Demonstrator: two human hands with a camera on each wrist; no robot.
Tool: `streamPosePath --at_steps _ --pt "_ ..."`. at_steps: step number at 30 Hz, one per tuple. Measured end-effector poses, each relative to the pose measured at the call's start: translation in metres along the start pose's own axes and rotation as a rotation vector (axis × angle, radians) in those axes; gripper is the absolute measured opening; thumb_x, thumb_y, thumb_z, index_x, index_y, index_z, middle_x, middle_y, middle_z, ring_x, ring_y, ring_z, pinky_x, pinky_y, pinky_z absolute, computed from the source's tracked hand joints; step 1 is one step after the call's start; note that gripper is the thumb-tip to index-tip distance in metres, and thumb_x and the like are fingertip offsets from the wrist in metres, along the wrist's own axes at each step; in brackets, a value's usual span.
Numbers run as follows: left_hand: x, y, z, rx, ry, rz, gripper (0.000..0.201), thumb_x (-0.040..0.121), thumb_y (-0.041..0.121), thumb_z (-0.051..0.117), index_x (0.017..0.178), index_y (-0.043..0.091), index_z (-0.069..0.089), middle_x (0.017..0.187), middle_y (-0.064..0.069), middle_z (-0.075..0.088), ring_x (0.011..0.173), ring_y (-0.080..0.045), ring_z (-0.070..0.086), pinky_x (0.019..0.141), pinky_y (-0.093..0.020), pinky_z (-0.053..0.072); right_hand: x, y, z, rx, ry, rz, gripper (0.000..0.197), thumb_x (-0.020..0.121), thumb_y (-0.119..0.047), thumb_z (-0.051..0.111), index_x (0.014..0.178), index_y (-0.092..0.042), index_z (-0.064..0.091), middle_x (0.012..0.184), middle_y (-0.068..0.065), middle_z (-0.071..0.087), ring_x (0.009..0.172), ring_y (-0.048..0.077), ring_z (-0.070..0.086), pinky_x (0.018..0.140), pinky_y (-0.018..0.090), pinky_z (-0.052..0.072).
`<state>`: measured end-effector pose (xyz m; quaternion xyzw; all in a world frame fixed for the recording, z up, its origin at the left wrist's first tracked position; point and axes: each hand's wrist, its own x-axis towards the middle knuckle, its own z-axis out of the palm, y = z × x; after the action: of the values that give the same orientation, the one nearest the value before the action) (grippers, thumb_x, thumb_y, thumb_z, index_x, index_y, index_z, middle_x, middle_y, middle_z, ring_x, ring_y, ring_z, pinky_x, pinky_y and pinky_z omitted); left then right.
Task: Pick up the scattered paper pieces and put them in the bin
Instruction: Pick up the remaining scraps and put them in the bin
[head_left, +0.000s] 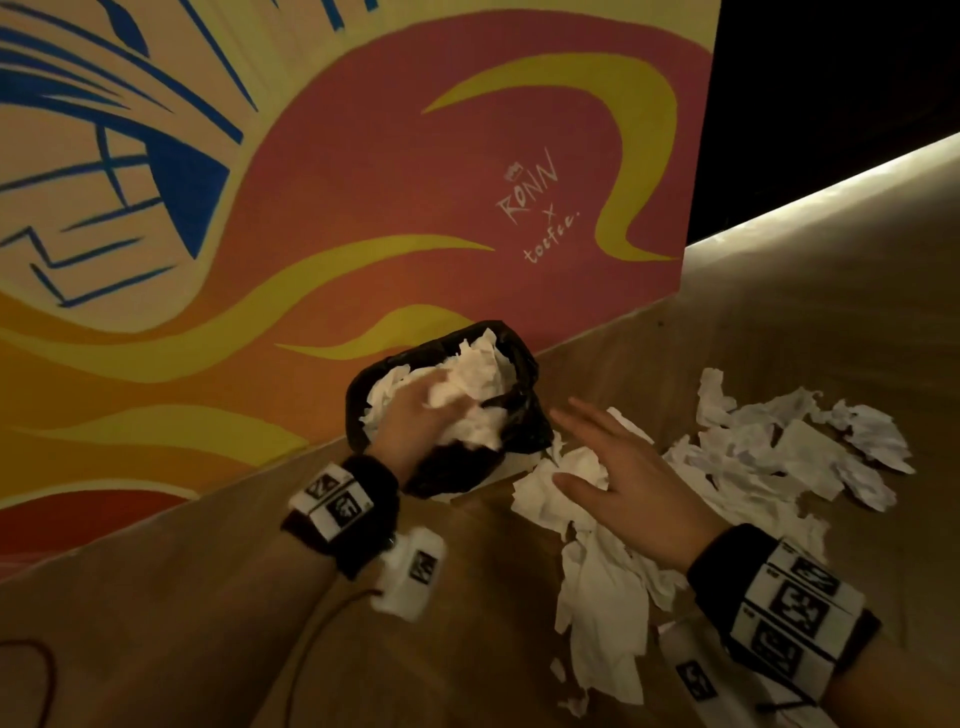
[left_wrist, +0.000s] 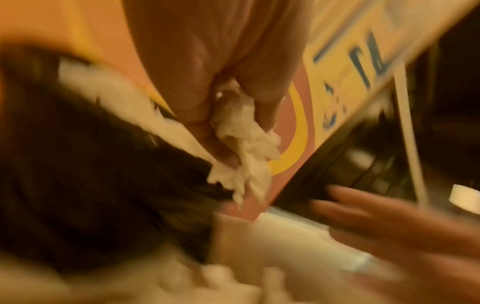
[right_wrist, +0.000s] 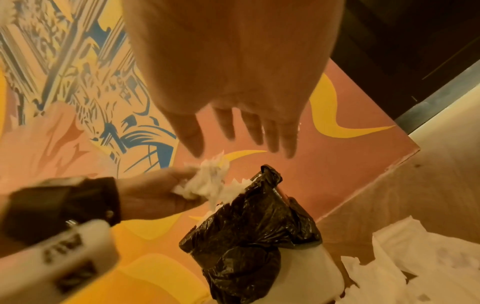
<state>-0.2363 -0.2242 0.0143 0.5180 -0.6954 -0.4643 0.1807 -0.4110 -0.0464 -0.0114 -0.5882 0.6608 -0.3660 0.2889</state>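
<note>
A: The left hand (head_left: 415, 415) is over the bin (head_left: 363, 384), fingers curled round a crumpled paper wad (left_wrist: 241, 144). The black liner (right_wrist: 249, 226) is already heaped with white paper to its rim.

B: So the wad could roll off the heap?

A: I think so. If the hand lets go high, it may bounce off the pile and land back on the floor (head_left: 208, 597). Pressing it down could drag the loose liner off the rim instead.

B: And the right hand (head_left: 618, 483)?

A: Fingers spread and straight, holding nothing, hovering just beside the bin above the scattered paper pieces (head_left: 753, 457).

B: Much left?

A: Most of it, I judge: 1 long spill runs from the bin's foot out to the right. The bin looks too full to take it all unless the heap is packed down.
</note>
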Motion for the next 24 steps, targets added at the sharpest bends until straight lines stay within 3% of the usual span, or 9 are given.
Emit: streamPosePath --at_steps 2,4,8,11,15,17,19,21,24 --pt "0.028 -0.014 -0.02 0.278 0.129 0.107 0.051 0.09 0.028 0.065 0.136 0.013 0.049 0.146 -0.006 0.045 0.13 -0.026 0.045 0.096 -0.032 0.039 0.002 0.002 -0.002 -0.059 0.027 0.034 0.047 0.094 -0.025 0.056 0.14 -0.027 0.047 0.152 -0.011 0.031 0.134 -0.002 0.029 0.096 0.001 0.019" --pt "0.052 -0.03 -0.035 0.358 0.194 0.119 0.052 0.09 0.023 0.064 0.137 0.011 0.047 0.146 -0.013 0.044 0.13 -0.033 0.045 0.099 -0.04 0.039 0.002 0.005 -0.003 -0.096 0.019 0.047 0.039 0.091 -0.019 0.057 0.13 -0.02 0.057 0.14 -0.007 0.045 0.127 0.006 0.042 0.086 -0.005 0.022" --pt "0.079 -0.067 -0.048 0.651 0.221 -0.01 0.07 0.087 0.022 0.066 0.145 0.012 0.028 0.136 -0.023 0.046 0.108 -0.041 0.054 0.085 -0.052 0.049 -0.01 0.013 -0.011 -0.188 -0.095 0.135 0.037 0.088 -0.022 0.061 0.124 -0.015 0.061 0.132 0.001 0.054 0.121 0.014 0.05 0.085 0.008 0.027" --pt "0.092 -0.079 -0.043 0.851 0.12 -0.011 0.057 0.083 0.015 0.071 0.132 0.005 0.044 0.125 -0.025 0.054 0.1 -0.042 0.056 0.079 -0.049 0.048 -0.016 0.018 -0.023 -0.227 -0.118 0.195 0.036 0.088 -0.023 0.061 0.122 -0.013 0.062 0.13 0.004 0.059 0.119 0.017 0.053 0.088 0.014 0.032" --pt "0.112 -0.08 -0.046 1.131 0.047 0.065 0.044 0.078 0.033 0.076 0.116 0.013 0.066 0.119 -0.02 0.061 0.106 -0.04 0.057 0.091 -0.048 0.048 -0.016 0.024 -0.043 -0.213 -0.042 0.301 0.033 0.088 -0.025 0.061 0.117 -0.012 0.065 0.124 0.007 0.063 0.113 0.019 0.057 0.094 0.026 0.043" --pt "0.115 -0.073 -0.045 1.176 -0.013 0.045 0.038 0.083 0.036 0.071 0.111 0.011 0.068 0.109 -0.016 0.066 0.09 -0.034 0.06 0.081 -0.042 0.052 -0.016 0.027 -0.053 -0.217 -0.039 0.346 0.031 0.089 -0.028 0.06 0.115 -0.013 0.065 0.123 0.006 0.062 0.113 0.019 0.056 0.093 0.028 0.042" --pt "0.113 -0.063 -0.042 1.185 -0.106 -0.009 0.036 0.087 0.047 0.063 0.098 0.012 0.067 0.091 -0.011 0.063 0.071 -0.026 0.053 0.066 -0.036 0.046 -0.015 0.029 -0.061 -0.211 -0.046 0.39 0.028 0.089 -0.03 0.06 0.112 -0.014 0.066 0.119 0.004 0.064 0.108 0.018 0.059 0.09 0.029 0.045" --pt "0.11 -0.051 -0.045 1.155 -0.204 -0.07 0.052 0.086 0.06 0.054 0.088 0.009 0.067 0.085 -0.011 0.061 0.069 -0.025 0.053 0.063 -0.037 0.043 -0.013 0.03 -0.069 -0.188 -0.054 0.425 0.026 0.088 -0.03 0.061 0.108 -0.015 0.069 0.113 0.004 0.067 0.1 0.018 0.062 0.086 0.03 0.049" --pt "0.093 -0.028 -0.056 1.178 -0.226 -0.086 0.058 0.09 0.058 0.051 0.125 0.013 0.059 0.119 -0.014 0.062 0.097 -0.033 0.06 0.08 -0.042 0.048 -0.015 0.032 -0.077 -0.174 -0.062 0.45 0.022 0.088 -0.028 0.061 0.1 -0.014 0.073 0.106 0.003 0.068 0.099 0.02 0.062 0.086 0.034 0.05"
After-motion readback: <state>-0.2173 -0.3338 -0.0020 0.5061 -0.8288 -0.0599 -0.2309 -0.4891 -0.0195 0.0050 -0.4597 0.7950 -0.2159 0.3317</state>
